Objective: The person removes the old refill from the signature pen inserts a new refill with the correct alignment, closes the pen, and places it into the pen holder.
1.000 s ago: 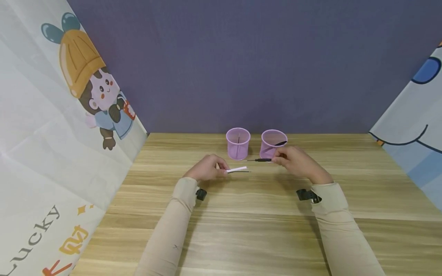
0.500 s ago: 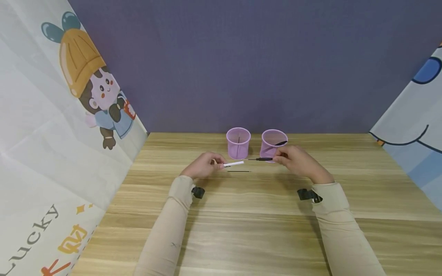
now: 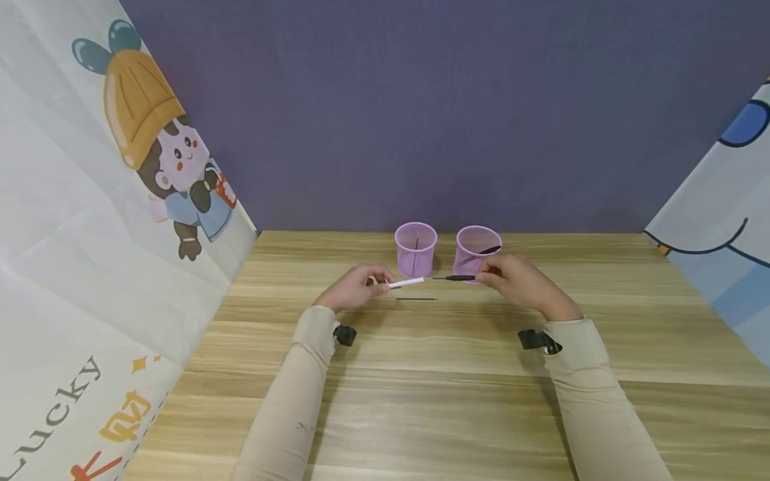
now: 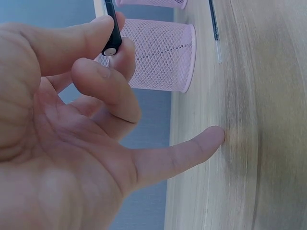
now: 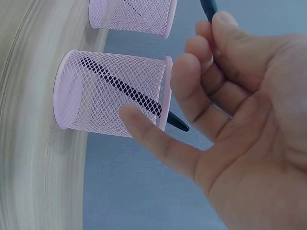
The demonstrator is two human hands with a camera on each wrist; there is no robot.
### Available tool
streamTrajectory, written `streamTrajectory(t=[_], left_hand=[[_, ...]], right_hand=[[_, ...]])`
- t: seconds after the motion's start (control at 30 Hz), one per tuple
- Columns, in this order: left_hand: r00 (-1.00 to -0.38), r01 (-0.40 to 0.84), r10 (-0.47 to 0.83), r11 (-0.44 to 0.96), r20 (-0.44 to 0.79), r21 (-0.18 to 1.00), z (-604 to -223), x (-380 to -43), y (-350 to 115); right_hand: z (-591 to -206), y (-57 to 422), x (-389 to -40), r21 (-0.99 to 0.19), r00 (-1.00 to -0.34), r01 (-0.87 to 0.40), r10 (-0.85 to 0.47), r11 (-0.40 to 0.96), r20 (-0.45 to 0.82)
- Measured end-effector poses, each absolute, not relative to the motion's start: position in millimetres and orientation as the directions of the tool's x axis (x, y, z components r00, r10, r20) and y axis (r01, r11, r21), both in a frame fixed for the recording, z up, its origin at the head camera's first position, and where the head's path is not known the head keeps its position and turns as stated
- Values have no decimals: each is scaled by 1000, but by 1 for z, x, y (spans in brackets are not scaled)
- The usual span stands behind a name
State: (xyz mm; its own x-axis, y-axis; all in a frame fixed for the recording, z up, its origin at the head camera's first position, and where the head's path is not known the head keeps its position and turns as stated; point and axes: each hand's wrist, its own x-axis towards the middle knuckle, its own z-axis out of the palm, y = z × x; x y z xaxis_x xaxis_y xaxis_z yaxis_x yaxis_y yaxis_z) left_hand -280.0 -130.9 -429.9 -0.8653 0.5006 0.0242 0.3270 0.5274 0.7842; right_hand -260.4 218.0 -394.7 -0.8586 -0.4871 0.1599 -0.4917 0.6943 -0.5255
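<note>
Between thumb and fingertips, my left hand (image 3: 355, 288) pinches a white pen barrel (image 3: 406, 283) with a black end (image 4: 113, 36). Opposite it, my right hand (image 3: 516, 282) pinches the black front part of a pen (image 3: 462, 278), from which a thin refill (image 3: 439, 278) sticks out to the left. The refill's pale tip comes right at the barrel's free end in the head view. Both little fingers extend away from the pinches. On the table just below lies a thin dark refill (image 3: 416, 298), also visible in the left wrist view.
Behind the hands stand two pink mesh pen cups. The left cup (image 3: 424, 264) holds a thin dark stick; the right cup (image 5: 103, 108) holds a black pen (image 5: 177, 121) leaning over its rim. A dark panel (image 3: 421, 120) closes off the wooden table's (image 3: 433, 414) back edge.
My left hand has raised the white pen barrel from beside the table's refill and brought it into line with the refill in my right hand. The right hand has hardly moved.
</note>
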Motion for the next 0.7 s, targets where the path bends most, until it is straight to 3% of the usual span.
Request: streamTrajectory(t=[0.7], left_hand=[[-850, 359, 525, 526, 37, 771, -429, -279, -127]], right_hand=[[-397, 213, -260, -513, -852, -507, -493, 693, 176]])
